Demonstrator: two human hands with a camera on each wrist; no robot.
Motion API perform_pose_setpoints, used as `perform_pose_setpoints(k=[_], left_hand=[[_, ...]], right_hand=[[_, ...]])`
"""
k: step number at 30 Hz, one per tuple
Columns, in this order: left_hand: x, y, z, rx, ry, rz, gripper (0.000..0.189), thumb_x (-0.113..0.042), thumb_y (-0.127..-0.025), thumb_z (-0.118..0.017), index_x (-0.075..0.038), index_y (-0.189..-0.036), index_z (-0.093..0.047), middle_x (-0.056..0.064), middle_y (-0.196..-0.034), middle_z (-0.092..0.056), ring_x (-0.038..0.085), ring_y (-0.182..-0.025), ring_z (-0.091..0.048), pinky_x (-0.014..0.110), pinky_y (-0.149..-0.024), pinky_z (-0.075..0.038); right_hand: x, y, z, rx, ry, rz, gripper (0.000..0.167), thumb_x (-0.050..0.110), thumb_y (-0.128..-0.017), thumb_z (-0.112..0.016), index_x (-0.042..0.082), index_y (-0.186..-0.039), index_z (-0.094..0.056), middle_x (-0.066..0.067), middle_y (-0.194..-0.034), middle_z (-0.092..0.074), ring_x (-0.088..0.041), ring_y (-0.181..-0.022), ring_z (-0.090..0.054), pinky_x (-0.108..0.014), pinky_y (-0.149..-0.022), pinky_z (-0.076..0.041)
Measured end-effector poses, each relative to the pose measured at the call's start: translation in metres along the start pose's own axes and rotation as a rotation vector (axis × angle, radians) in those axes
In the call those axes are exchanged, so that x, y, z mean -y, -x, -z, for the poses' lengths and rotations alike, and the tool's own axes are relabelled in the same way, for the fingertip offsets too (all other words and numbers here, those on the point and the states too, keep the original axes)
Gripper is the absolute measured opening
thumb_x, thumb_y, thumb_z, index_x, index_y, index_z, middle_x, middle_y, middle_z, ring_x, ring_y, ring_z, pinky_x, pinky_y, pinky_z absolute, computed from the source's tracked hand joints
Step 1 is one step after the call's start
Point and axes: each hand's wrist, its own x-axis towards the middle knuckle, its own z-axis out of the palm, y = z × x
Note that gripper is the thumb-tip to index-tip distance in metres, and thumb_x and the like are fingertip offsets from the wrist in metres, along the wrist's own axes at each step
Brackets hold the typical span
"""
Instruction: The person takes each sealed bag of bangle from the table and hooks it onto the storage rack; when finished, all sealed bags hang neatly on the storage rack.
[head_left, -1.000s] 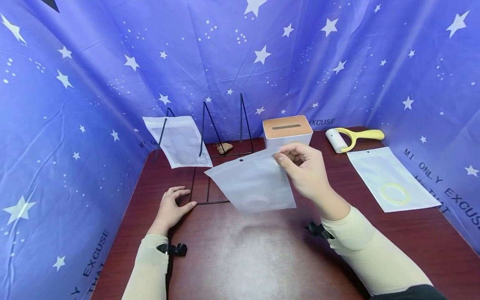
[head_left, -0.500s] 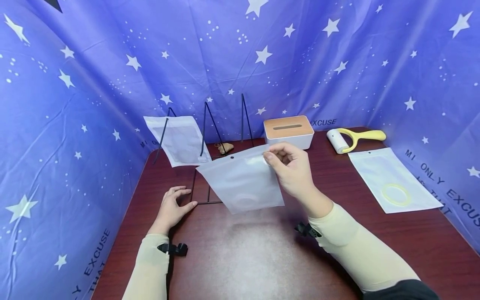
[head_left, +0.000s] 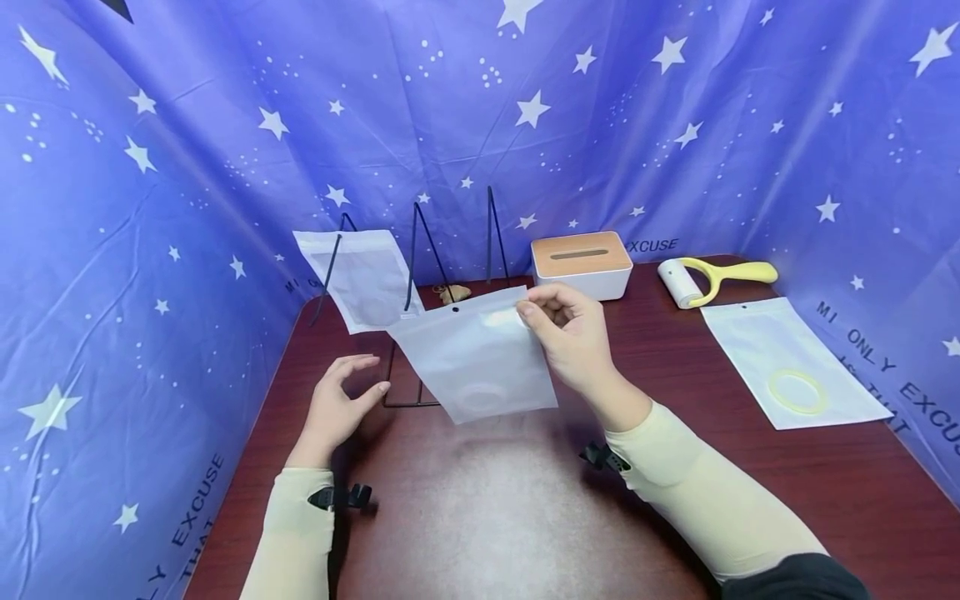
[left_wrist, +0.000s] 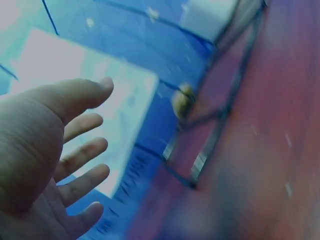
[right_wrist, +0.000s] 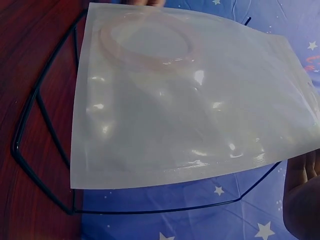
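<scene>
My right hand (head_left: 573,337) pinches the upper right corner of a frosted zip bag (head_left: 480,358), which hangs tilted over the table. A pale pinkish ring (right_wrist: 187,55) shows through its lower part in the right wrist view. Behind it stands a black wire rack (head_left: 412,406) with tall upright loops. Another white zip bag (head_left: 367,283) hangs among the rack's left loops. My left hand (head_left: 333,412) is just left of the rack's front corner, fingers apart and nothing held; in the left wrist view its fingers are loosely spread.
A white tissue box (head_left: 581,275) with a wooden lid stands at the back. To its right lie a yellow-handled lint roller (head_left: 712,279) and a zip bag (head_left: 780,342) holding a yellow ring (head_left: 797,392). A small tan lump (head_left: 454,292) sits behind the rack. Starry curtains enclose the table.
My right hand has carried the bag leftward, so it overlaps more of the rack. The left hand has lifted slightly from the rack's front left corner.
</scene>
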Motion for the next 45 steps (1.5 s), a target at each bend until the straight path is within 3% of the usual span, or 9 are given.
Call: perform_pose_setpoints(k=[6,12,16,19,24,32,40,45], left_hand=[[-0.046,-0.003,0.009,-0.101,0.083,-0.109,0.042,-0.013,-0.086,-0.089,-0.013,-0.126,-0.075,-0.002,-0.127,-0.069,0.017,-0.124,-0.061,0.028,-0.108,-0.042],[-0.11,-0.002,0.018,-0.153,0.217,-0.171,0.039,0.007,-0.084,-0.083,0.003,-0.121,-0.073,0.019,-0.12,-0.071,0.034,-0.112,-0.063,0.031,-0.099,-0.046],[-0.132,-0.003,0.018,-0.144,0.306,-0.174,0.034,0.012,-0.084,-0.079,0.008,-0.117,-0.073,0.023,-0.114,-0.071,0.042,-0.105,-0.065,0.036,-0.095,-0.05],[-0.134,-0.005,0.014,-0.162,0.372,-0.168,0.028,0.014,-0.085,-0.077,0.009,-0.113,-0.072,0.023,-0.107,-0.072,0.033,-0.098,-0.07,0.036,-0.089,-0.054],[-0.118,-0.008,0.004,-0.24,0.479,-0.182,0.019,0.019,-0.085,-0.073,0.012,-0.103,-0.072,0.016,-0.096,-0.073,0.013,-0.087,-0.069,0.026,-0.079,-0.055],[-0.102,-0.012,0.003,-0.34,0.59,-0.208,0.004,0.013,-0.089,-0.074,0.014,-0.092,-0.071,0.008,-0.087,-0.071,0.015,-0.077,-0.063,0.023,-0.067,-0.05],[-0.114,-0.015,0.01,-0.402,0.647,-0.184,0.01,0.015,-0.091,-0.069,0.022,-0.089,-0.063,0.002,-0.078,-0.069,0.008,-0.07,-0.059,0.02,-0.066,-0.049],[-0.106,-0.02,0.01,-0.446,0.639,-0.163,0.009,0.015,-0.09,-0.069,0.021,-0.09,-0.063,0.0,-0.077,-0.068,0.008,-0.069,-0.059,0.02,-0.064,-0.048]], right_hand=[[-0.003,-0.001,-0.003,0.003,0.001,0.0,0.009,-0.008,-0.094,-0.072,-0.014,-0.1,-0.07,0.001,-0.088,-0.074,-0.009,-0.072,-0.061,-0.02,-0.06,-0.047],[-0.006,0.0,-0.009,-0.005,-0.029,-0.001,0.01,-0.009,-0.094,-0.072,-0.015,-0.101,-0.069,-0.003,-0.089,-0.074,-0.01,-0.075,-0.064,-0.02,-0.063,-0.049],[-0.01,0.001,-0.013,-0.01,-0.052,-0.007,0.011,-0.006,-0.094,-0.073,-0.013,-0.101,-0.07,-0.009,-0.09,-0.074,-0.01,-0.076,-0.065,-0.02,-0.064,-0.05],[-0.013,0.002,-0.017,-0.008,-0.054,-0.01,0.007,-0.008,-0.094,-0.072,-0.01,-0.1,-0.071,-0.008,-0.09,-0.074,-0.01,-0.075,-0.064,-0.02,-0.063,-0.049],[-0.015,0.004,-0.024,0.015,-0.053,-0.012,0.007,-0.011,-0.093,-0.07,-0.011,-0.1,-0.07,0.0,-0.089,-0.074,-0.009,-0.075,-0.064,-0.02,-0.062,-0.048],[-0.018,0.005,-0.033,0.05,-0.076,-0.019,0.007,-0.012,-0.094,-0.069,-0.013,-0.1,-0.069,0.0,-0.087,-0.073,-0.01,-0.072,-0.063,-0.021,-0.06,-0.047],[-0.022,0.004,-0.042,0.089,-0.068,-0.02,0.006,-0.012,-0.095,-0.068,-0.011,-0.1,-0.069,-0.002,-0.087,-0.073,-0.01,-0.069,-0.06,-0.021,-0.057,-0.044],[-0.025,0.002,-0.047,0.093,-0.081,-0.032,0.006,-0.011,-0.094,-0.069,-0.011,-0.101,-0.069,0.0,-0.087,-0.073,-0.01,-0.071,-0.061,-0.021,-0.059,-0.046]])
